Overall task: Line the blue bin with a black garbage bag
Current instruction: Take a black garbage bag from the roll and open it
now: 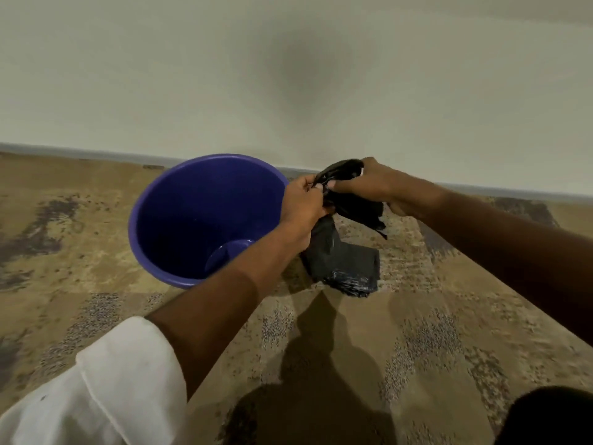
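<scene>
A blue bin [179, 200] stands upright on the carpet near the wall, with nothing inside it. Just right of its rim, both hands hold a crumpled black garbage bag [356, 207] in the air. My left hand [303, 207] pinches the bag's edge on the left. My right hand [369, 183] grips the bag's top from the right. Part of the bag hangs down between the hands. A folded stack of black bags [348, 268] lies on the floor below them.
A patterned brown carpet [80, 252] covers the floor. A plain pale wall [288, 75] with a grey skirting strip runs behind the bin. A dark shape sits at the bottom right corner [552, 419].
</scene>
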Demonstrator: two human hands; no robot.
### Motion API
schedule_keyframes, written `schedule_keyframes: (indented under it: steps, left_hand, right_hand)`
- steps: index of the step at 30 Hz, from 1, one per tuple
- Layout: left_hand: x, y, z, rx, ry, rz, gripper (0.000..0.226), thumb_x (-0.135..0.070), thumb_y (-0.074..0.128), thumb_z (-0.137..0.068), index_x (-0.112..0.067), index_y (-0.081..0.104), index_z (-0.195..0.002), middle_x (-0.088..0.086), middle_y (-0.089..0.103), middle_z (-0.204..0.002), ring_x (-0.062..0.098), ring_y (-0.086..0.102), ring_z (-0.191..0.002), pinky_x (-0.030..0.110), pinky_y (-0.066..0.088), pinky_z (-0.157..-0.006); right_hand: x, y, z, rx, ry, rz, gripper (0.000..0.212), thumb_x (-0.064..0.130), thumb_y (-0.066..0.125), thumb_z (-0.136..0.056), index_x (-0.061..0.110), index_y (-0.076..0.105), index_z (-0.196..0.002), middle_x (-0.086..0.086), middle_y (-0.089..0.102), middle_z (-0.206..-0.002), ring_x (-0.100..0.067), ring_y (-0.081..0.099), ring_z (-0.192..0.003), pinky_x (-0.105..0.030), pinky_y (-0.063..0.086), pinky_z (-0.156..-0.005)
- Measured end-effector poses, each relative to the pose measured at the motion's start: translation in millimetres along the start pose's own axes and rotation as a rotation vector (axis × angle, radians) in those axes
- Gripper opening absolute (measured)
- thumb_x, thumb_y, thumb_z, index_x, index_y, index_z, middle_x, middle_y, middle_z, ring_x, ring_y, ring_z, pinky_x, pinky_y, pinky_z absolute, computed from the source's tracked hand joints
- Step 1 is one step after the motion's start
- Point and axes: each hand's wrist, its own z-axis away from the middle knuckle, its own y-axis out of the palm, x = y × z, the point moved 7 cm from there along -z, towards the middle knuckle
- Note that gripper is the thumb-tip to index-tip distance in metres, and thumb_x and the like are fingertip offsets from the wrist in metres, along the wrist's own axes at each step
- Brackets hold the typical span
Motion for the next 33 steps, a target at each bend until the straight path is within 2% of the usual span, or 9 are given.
schedule_keyframes:
  steps: [5,8,11,15,18,22,25,27,33]
  left_hand:
    - [-40,-26,13,0.025,0.025,0.084,0.03,-0.005,0.044,-0.105,-0.004,0.059,-0.131,0.015,0.067,-0.125,0.025,0.067,-0.111,0.033,0.062,-0.084]
    - [-55,-52,18,0.006,0.038,0.135,0.031,-0.005,0.045,-0.104,-0.004,0.059,-0.132,0.017,0.069,-0.124,0.026,0.069,-0.111,0.03,0.061,-0.079]
    - [-68,-77,24,-0.012,0.055,0.195,0.03,-0.007,0.048,-0.104,-0.003,0.06,-0.131,0.019,0.07,-0.122,0.025,0.07,-0.105,0.032,0.061,-0.08]
    - [-91,-104,34,-0.032,0.099,0.247,0.029,-0.017,0.059,-0.1,-0.003,0.062,-0.126,0.018,0.072,-0.119,0.024,0.072,-0.103,0.034,0.061,-0.083]
    - [-107,-119,43,-0.029,0.112,0.215,0.021,-0.021,0.062,-0.098,-0.008,0.068,-0.115,0.015,0.075,-0.116,0.022,0.073,-0.101,0.035,0.061,-0.086]
    - [-120,-140,57,-0.097,0.113,0.155,0.028,-0.012,0.061,-0.098,-0.001,0.066,-0.124,0.019,0.073,-0.119,0.026,0.072,-0.105,0.037,0.062,-0.085]
    - [-133,-160,74,-0.15,0.116,0.151,0.032,-0.016,0.057,-0.1,-0.004,0.065,-0.129,0.017,0.074,-0.12,0.028,0.072,-0.107,0.036,0.062,-0.082]
    - [-144,-173,90,-0.163,0.123,0.154,0.033,-0.02,0.056,-0.101,-0.008,0.066,-0.13,0.014,0.073,-0.122,0.027,0.071,-0.112,0.036,0.061,-0.086]
    - [-167,-229,126,-0.32,0.187,0.232,0.027,-0.025,0.05,-0.104,-0.016,0.067,-0.123,-0.003,0.078,-0.091,0.008,0.071,-0.079,0.028,0.062,-0.073]
  right_hand:
    - [54,-1,18,-0.011,-0.224,-0.085,0.06,0.023,0.087,-0.076,0.015,0.059,-0.129,-0.002,0.069,-0.113,-0.023,0.067,-0.108,-0.033,0.057,-0.085]
    - [81,-3,24,-0.08,-0.288,-0.126,0.064,0.014,0.085,-0.074,0.019,0.054,-0.13,-0.005,0.064,-0.122,-0.023,0.065,-0.109,-0.042,0.058,-0.094]
    - [112,-2,35,-0.136,-0.41,-0.103,0.066,0.015,0.083,-0.074,0.021,0.054,-0.132,-0.004,0.063,-0.128,-0.021,0.063,-0.114,-0.04,0.056,-0.096]
    - [150,8,48,-0.187,-0.562,-0.122,0.058,0.015,0.077,-0.082,0.022,0.053,-0.135,0.004,0.061,-0.126,-0.013,0.06,-0.112,-0.017,0.049,-0.081]
    - [177,17,58,-0.25,-0.672,-0.158,0.052,0.015,0.072,-0.087,0.019,0.053,-0.135,0.004,0.059,-0.13,-0.006,0.054,-0.117,-0.005,0.039,-0.083]
    - [210,38,74,-0.275,-0.789,-0.187,0.046,0.019,0.069,-0.091,0.017,0.054,-0.134,0.0,0.059,-0.133,-0.009,0.054,-0.12,-0.015,0.043,-0.098]
    - [231,62,90,-0.186,-0.871,-0.18,0.054,0.028,0.076,-0.087,0.018,0.054,-0.135,0.0,0.054,-0.131,-0.007,0.051,-0.119,-0.003,0.036,-0.092]
    - [243,80,102,-0.084,-0.922,-0.18,0.065,0.033,0.082,-0.081,0.018,0.053,-0.137,0.0,0.051,-0.13,-0.007,0.051,-0.12,-0.004,0.036,-0.095]
    - [269,98,117,0.04,-1.006,-0.283,0.063,0.014,0.082,-0.077,0.02,0.056,-0.134,-0.001,0.057,-0.132,-0.008,0.055,-0.124,-0.024,0.044,-0.108]
